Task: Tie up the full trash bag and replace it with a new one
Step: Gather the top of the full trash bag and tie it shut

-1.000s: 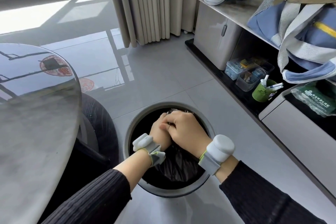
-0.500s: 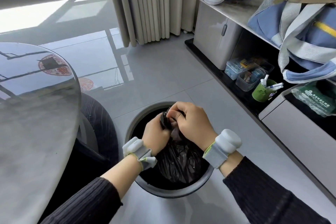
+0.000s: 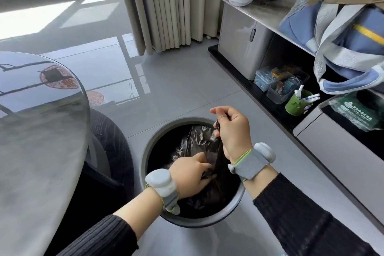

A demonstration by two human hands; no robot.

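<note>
Right hand [image 3: 232, 131] risen, fingers pinching bag [image 3: 195, 143] neck upright; left hand [image 3: 190, 174] gripping lower.

Right hand [image 3: 232, 131] raised, fingers [image 3: 221, 115] pinched shut — left hand [image 3: 190, 173] lower, fingers curled closed.

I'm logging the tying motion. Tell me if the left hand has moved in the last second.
Yes. The left hand has dropped from beside the right hand at the bag's top toward the near rim of the bin, lower on the bag.
</note>
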